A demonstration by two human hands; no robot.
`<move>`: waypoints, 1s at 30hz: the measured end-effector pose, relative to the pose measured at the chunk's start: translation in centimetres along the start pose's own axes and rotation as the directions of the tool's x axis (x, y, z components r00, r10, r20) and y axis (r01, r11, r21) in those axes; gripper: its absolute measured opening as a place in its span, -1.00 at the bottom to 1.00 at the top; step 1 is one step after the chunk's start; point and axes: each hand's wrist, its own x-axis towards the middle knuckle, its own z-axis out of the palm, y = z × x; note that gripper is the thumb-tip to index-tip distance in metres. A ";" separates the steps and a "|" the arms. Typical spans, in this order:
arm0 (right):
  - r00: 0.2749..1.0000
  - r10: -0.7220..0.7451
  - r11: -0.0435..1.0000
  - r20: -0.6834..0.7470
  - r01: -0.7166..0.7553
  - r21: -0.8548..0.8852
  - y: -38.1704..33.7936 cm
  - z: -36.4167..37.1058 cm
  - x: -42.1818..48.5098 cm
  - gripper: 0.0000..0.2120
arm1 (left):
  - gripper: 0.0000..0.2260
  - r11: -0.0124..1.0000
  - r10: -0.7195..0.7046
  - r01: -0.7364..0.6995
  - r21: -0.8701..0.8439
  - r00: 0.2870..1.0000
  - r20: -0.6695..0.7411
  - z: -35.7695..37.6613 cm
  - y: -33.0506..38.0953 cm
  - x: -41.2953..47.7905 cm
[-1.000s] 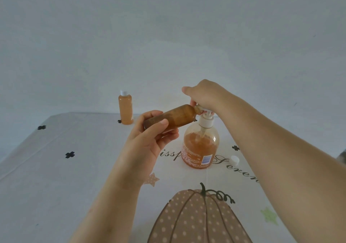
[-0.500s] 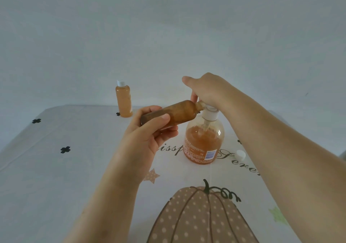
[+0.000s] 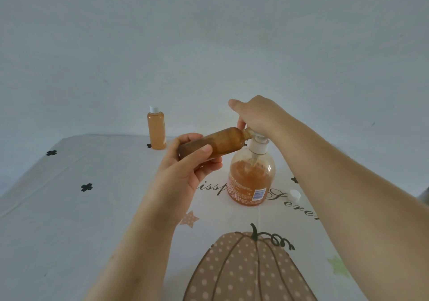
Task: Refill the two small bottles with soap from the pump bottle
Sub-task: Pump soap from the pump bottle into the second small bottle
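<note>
Over the pump bottle [image 3: 251, 180], the right hand [image 3: 257, 115] stays curled on its head; the left hand [image 3: 185, 170] still grips the tilted small bottle [image 3: 216, 141] at the nozzle, so filling probably continues.

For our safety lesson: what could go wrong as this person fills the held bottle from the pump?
The small bottle in the left hand lies almost level, mouth under the right hand on the pump bottle, so soap may run back out. The right forearm lies near the loose white cap and might knock it away.
</note>
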 end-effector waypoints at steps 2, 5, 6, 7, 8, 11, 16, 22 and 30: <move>1.000 -0.002 1.000 -0.003 0.002 0.007 -0.2 -0.2 -0.1 -0.40 | -0.70 1.000 0.009 -0.009 -0.015 1.000 0.005 0.1 0.0 0.0; 1.000 -0.013 1.000 -0.008 0.013 -0.001 -0.6 -0.5 -0.4 -0.35 | -0.70 0.999 0.022 -0.022 -0.037 1.000 0.019 0.2 0.1 -0.2; 1.000 -0.017 1.000 -0.009 0.017 -0.012 -0.6 -0.7 -0.5 -0.34 | -0.70 0.999 0.027 -0.026 -0.043 0.999 0.023 0.3 0.0 -0.2; 1.000 -0.026 0.999 -0.012 0.025 -0.034 -0.8 -0.9 -0.7 -0.34 | -0.70 0.998 0.031 -0.029 -0.048 0.999 0.027 0.3 0.0 -0.3; 0.999 -0.043 0.997 -0.017 0.042 -0.065 -0.9 -1.0 -0.9 -0.41 | -0.70 0.998 0.033 -0.032 -0.054 0.999 0.029 0.4 0.0 -0.3; 0.997 0.015 0.995 -0.082 -0.007 0.096 -1.0 -0.9 -0.8 -0.56 | -0.69 0.998 0.039 -0.038 -0.055 0.999 0.030 0.5 0.0 -0.3; 0.998 -0.032 0.999 -0.049 0.031 -0.033 -1.2 -0.9 -0.9 -0.60 | -0.69 0.998 0.039 -0.038 -0.051 0.999 0.023 0.5 0.1 -0.4; 0.999 -0.034 0.994 -0.042 0.029 -0.103 -0.8 -0.6 -0.3 -0.42 | -0.68 0.999 0.021 -0.021 -0.040 1.000 0.014 0.4 0.0 -0.2; 0.995 -0.040 0.998 -0.095 0.035 -0.051 0.9 1.1 1.3 -0.37 | -0.70 1.000 0.003 -0.003 0.011 1.000 -0.029 -0.2 -0.3 0.2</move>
